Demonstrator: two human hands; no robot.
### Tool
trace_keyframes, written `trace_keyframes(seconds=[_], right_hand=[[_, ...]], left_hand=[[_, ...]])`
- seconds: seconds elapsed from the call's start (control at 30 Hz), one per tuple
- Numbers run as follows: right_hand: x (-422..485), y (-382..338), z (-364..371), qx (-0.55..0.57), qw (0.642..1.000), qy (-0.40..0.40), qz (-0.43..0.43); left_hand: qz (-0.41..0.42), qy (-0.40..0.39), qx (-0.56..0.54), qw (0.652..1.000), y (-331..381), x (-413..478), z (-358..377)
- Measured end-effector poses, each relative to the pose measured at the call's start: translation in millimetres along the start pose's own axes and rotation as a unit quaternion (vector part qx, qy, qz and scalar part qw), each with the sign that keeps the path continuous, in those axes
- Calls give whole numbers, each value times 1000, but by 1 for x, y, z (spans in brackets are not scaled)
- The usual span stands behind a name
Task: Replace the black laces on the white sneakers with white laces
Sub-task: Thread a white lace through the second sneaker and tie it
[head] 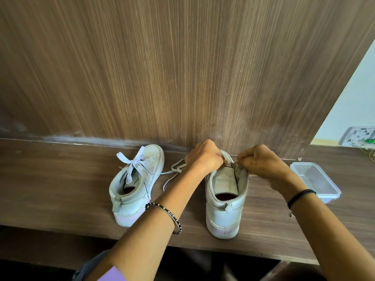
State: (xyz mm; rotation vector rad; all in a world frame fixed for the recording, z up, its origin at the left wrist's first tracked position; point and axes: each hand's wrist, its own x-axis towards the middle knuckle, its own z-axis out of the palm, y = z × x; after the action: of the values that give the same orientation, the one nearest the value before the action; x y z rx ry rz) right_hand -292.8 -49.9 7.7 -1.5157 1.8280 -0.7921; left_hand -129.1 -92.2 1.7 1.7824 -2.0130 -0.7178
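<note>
Currently on worktop (60,189): left sneaker (140,179) with tied white bow (133,166); right sneaker (223,211), toe to the wall, left hand (203,159) and right hand (263,163) each in narrow pinching grip on its loose white lace (174,170) at the eyelets; clear plastic tub (316,179) just right.

Wooden shelf (50,189), laced white sneaker (142,175), second white sneaker (223,211), white lace (175,169), plastic tub (315,182)

no text, brand mark, number or sign is legible in this view. the square patch (222,184) on the tongue of the right sneaker (223,211) is pale and too blurred to read.
</note>
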Motion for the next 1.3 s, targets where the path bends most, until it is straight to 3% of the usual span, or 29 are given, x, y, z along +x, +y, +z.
trace_keyframes(seconds=[0.27, 0.43, 0.73, 1.07, 1.3], right_hand=[[0, 2, -1, 41, 999, -10, 8], [-1, 1, -2, 41, 999, -12, 7], [-3, 0, 1, 27, 1000, -3, 0], [-6, -3, 1, 9, 1000, 6, -14], [-2, 9, 3, 34, 999, 5, -19]], left_hand=[[-33, -29, -118, 992, -6, 6, 8], [-42, -27, -130, 990, -5, 4, 11], [-14, 48, 4, 999, 15, -11, 5], [-60, 0, -100, 993, 7, -6, 14], [-24, 61, -12, 998, 18, -18, 19]])
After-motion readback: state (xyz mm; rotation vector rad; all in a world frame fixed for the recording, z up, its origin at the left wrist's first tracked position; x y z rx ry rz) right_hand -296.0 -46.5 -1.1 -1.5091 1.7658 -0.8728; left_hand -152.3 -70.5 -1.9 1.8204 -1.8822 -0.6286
